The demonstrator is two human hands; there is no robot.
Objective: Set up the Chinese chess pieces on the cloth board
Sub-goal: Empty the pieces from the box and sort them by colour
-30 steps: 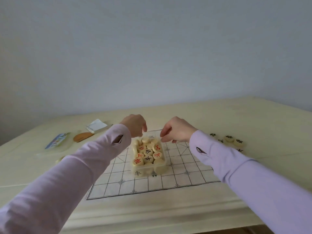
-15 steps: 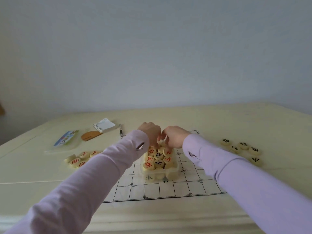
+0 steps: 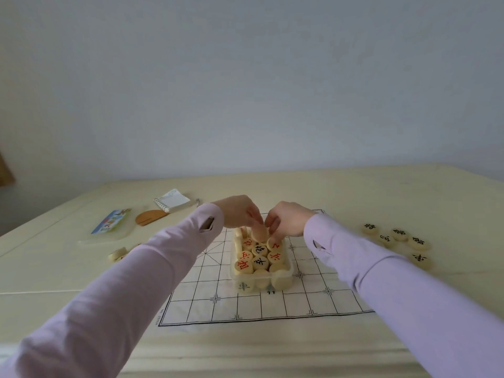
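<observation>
A white cloth board (image 3: 313, 301) with a black grid lies on the cream table. On it stands a clear plastic box (image 3: 289, 272) full of round pale chess pieces (image 3: 259, 261) with red and black characters. Both my hands hover over the box's far end. My left hand (image 3: 240, 214) pinches a blank-faced piece (image 3: 258, 233) lifted and tilted above the others. My right hand (image 3: 289, 218) curls its fingertips down round a red-marked piece (image 3: 275, 244) in the box. Several black-marked pieces (image 3: 399, 234) lie on the table right of the board. A few pieces (image 3: 117, 253) lie at the left, partly behind my sleeve.
At the back left lie a small spiral notebook (image 3: 173, 200), a brown wooden half-disc (image 3: 148, 216) and a clear lid with a colourful card (image 3: 110, 222). The table's front edge (image 3: 245, 358) runs just below the board. A plain wall stands behind.
Both hands have come together and dipped into the box's far end. My left hand now lifts a piece. The camera has shifted, bringing the loose pieces at both sides into view.
</observation>
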